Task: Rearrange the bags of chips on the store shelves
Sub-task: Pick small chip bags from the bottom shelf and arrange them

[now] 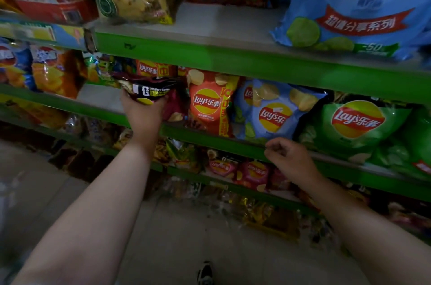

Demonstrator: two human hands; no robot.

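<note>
left hand (142,112): fingers curled from below round a dark bag (149,89), glossy crinkled foil, over the left front edge of the middle shelf (210,142) | right hand (289,159): fingers loosely curled, holding nothing, at that edge below a puffy blue bag (275,112)

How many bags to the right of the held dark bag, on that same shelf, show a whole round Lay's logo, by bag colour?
Orange-red bag: 1
Light blue bag: 1
Green bag: 1
Total: 3
The dark bag in the left grip is not counted.
</note>
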